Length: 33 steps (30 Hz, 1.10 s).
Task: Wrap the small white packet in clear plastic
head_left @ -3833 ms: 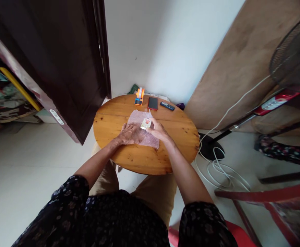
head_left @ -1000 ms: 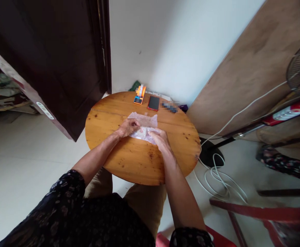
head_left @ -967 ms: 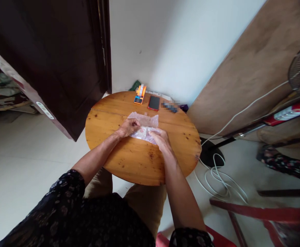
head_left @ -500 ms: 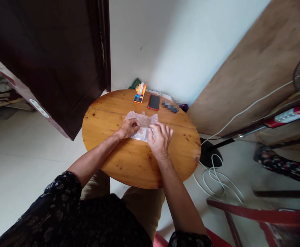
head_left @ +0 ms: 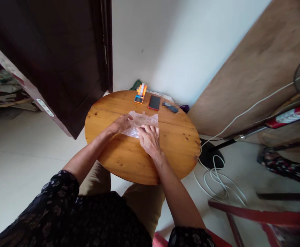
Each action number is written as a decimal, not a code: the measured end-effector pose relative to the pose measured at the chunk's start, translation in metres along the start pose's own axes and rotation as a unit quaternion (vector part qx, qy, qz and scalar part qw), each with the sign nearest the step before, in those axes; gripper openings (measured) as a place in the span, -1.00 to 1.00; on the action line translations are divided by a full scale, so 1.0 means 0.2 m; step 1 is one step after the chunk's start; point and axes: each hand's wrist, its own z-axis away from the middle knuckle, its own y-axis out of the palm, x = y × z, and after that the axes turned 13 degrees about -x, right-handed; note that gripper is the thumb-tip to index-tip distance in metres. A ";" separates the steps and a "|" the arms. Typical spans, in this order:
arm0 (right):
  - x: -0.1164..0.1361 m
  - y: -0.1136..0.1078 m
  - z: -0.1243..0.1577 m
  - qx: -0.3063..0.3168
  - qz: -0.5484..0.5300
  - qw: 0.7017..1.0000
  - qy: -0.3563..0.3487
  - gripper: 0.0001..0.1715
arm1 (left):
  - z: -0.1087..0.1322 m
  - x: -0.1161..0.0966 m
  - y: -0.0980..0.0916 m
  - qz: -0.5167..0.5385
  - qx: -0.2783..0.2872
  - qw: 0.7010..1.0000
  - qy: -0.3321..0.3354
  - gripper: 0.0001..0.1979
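A sheet of clear bubble wrap (head_left: 146,119) lies on the round wooden table (head_left: 129,163) in front of me. My left hand (head_left: 122,123) is at the wrap's left edge, its fingers stretched out and apart. On the right part of the wrap rests my right hand (head_left: 150,139), palm down with the fingers spread over it. Whatever lies beneath the plastic cannot be made out now.
Towards the table's back stand an orange tape dispenser (head_left: 140,93), a red-framed tablet (head_left: 154,102) and a blurred dark object (head_left: 169,107). A dark door (head_left: 49,51) is at left. White cable (head_left: 220,178) coils on the floor at right, beside a fan base (head_left: 211,156).
My left hand has opened and moved left. My right hand has come down onto the wrap, shifting left. The printed item seen inside the wrap earlier is now covered.
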 end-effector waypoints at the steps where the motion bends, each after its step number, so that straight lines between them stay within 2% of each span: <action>1: 0.01 0.00 0.00 0.005 0.004 1.000 0.000 -0.60 | 0.00 0.00 0.00 -0.022 -0.001 1.000 -0.010 -0.54; 8: 0.04 -0.02 -0.01 0.031 0.035 0.999 -0.004 -0.55 | 0.02 0.07 -0.05 -0.098 -0.040 0.993 -0.045 -0.56; 10: 0.05 -0.02 -0.02 0.033 0.039 0.999 -0.011 -0.55 | 0.04 0.10 -0.08 -0.097 -0.029 0.992 -0.080 -0.56; 14: 0.05 -0.02 -0.03 0.027 0.043 0.999 -0.018 -0.58 | 0.06 0.11 -0.10 -0.008 0.036 0.982 -0.185 -0.65; 17: 0.06 -0.02 -0.03 0.013 0.041 0.999 -0.022 -0.61 | 0.06 0.09 -0.07 0.092 0.022 0.973 -0.211 -0.85; 20: 0.05 -0.01 -0.03 0.004 0.035 0.999 -0.026 -0.64 | 0.05 0.03 -0.01 0.181 -0.004 0.960 -0.215 -0.83; 24: 0.04 0.01 -0.03 -0.003 0.000 1.000 -0.003 -0.67 | 0.05 -0.06 0.06 0.232 -0.006 0.952 -0.199 -0.86; 26: 0.03 0.01 -0.02 -0.014 -0.031 0.999 0.029 -0.56 | 0.06 -0.11 0.10 0.245 0.000 0.950 -0.195 -0.85; 29: 0.01 0.01 -0.02 -0.030 -0.067 0.995 0.075 -0.39 | 0.08 -0.17 0.12 0.244 0.016 0.955 -0.166 -0.88; 33: -0.03 0.02 -0.02 -0.039 -0.102 0.989 0.095 -0.36 | 0.09 -0.18 0.09 0.211 0.071 0.969 -0.111 -0.97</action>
